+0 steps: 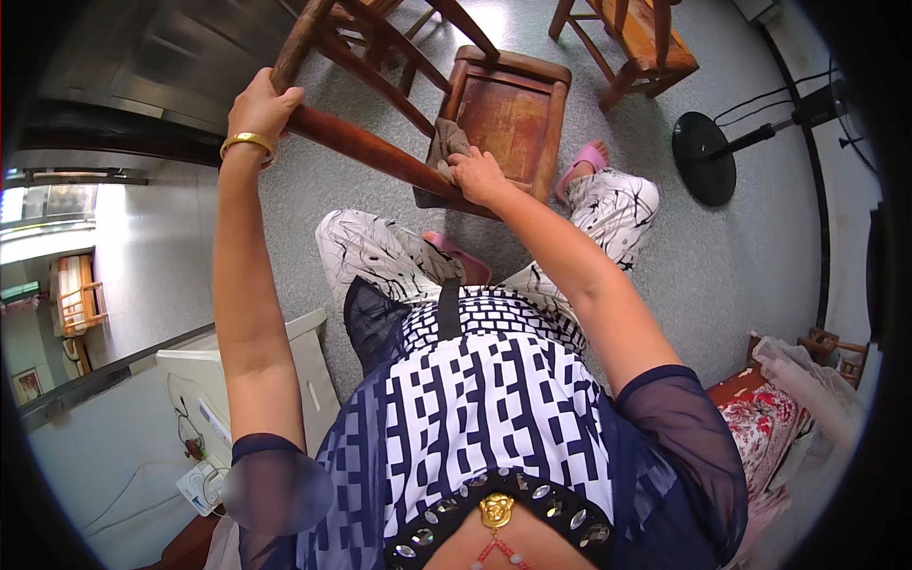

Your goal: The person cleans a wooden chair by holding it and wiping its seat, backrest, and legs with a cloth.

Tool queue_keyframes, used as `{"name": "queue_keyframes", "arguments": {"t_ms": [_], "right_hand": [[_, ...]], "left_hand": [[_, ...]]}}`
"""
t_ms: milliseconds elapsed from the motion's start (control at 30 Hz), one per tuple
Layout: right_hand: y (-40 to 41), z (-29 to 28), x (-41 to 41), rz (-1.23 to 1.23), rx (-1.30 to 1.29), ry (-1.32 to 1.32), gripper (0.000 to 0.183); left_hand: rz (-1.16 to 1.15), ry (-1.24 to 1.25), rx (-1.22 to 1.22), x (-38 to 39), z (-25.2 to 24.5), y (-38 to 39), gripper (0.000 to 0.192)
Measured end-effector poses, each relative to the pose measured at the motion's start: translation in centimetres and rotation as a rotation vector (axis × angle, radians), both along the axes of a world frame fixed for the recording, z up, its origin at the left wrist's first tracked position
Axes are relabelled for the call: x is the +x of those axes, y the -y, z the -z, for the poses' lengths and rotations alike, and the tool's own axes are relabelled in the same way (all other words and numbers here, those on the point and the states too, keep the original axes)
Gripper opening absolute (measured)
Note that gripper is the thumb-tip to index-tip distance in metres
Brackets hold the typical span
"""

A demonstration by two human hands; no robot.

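Observation:
In front of me stands a wooden chair, its worn brown seat (516, 121) facing up. My left hand (262, 107), a gold bangle at its wrist, is closed around the top corner of the chair's backrest. From there a dark reddish back post (363, 142) runs down to the seat's near corner. My right hand (479, 174) holds a crumpled grey-brown cloth (450, 142) against the foot of that post, beside the seat. Part of the cloth is hidden under my fingers.
Another wooden chair (641, 50) is at the far right, near a stand with a round black base (704, 158). My pink sandals (588, 162) rest on the grey speckled floor (670, 285). A white cabinet (313, 356) is at my left, and floral fabric (762, 420) at my right.

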State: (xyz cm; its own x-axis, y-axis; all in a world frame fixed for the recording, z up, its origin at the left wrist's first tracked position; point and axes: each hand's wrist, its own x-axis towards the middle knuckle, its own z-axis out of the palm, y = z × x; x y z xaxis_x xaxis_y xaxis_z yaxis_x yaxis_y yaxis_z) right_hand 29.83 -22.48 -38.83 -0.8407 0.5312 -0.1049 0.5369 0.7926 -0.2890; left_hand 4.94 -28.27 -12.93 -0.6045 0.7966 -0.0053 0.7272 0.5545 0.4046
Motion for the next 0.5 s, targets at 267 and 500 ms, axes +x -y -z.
{"name": "queue_keyframes", "arguments": {"t_ms": [267, 500], "right_hand": [[0.4, -0.8, 5.8, 0.066, 0.061, 0.167, 0.019], [-2.0, -3.5, 11.4, 0.046, 0.076, 0.344, 0.018]], "left_hand": [[0.004, 0.005, -0.026, -0.7, 0.4, -0.3, 0.039], [0.042, -0.093, -0.013, -0.2, 0.9, -0.7, 0.041]]}}
